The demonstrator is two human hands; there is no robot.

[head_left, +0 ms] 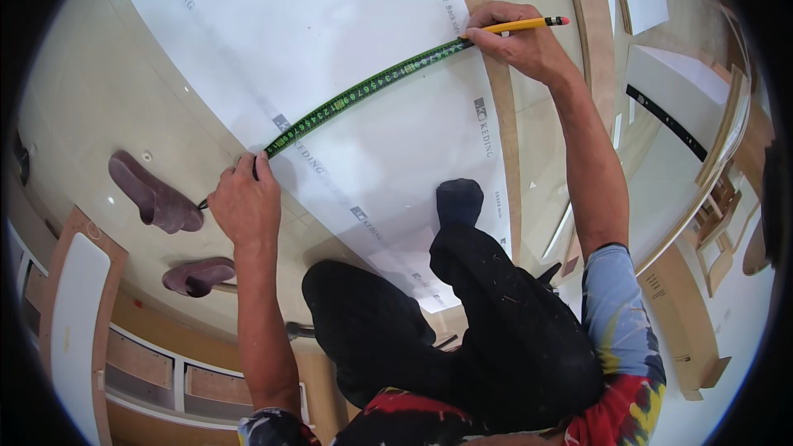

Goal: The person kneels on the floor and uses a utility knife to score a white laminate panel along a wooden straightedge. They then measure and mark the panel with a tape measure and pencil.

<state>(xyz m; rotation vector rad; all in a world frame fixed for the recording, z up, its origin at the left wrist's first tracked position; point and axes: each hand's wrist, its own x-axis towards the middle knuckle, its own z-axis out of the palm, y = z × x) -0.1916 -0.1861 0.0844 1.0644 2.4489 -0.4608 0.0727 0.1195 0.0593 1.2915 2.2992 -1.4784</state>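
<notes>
Glossy beige floor tiles [87, 99] extend under the work area, with a wood-edged white panel [80, 314] at the far left. Two purple-brown slippers, an upper one [153, 190] and a lower one [198, 277], lie on the tiles, apart from each other. To their right, my left hand [248, 198] is closed on the green measuring tape [355, 95], gripping it near the sheet's left edge; a short dark length projects below the hand, toward the upper slipper. From this grip, the tape runs obliquely up and across the printed white sheet [396, 149] to its right edge. My foot [459, 202], in a dark sock, rests on the sheet below the tape. At the tape's right end, my right hand [524, 45] grasps a yellow pencil [529, 25], point directed left at the tape. Whether these fingers also pinch the tape, I cannot tell. A brown strip [504, 116] borders the sheet's right edge. Farther right are a black strip [665, 122] and a cardboard piece [681, 314].
</notes>
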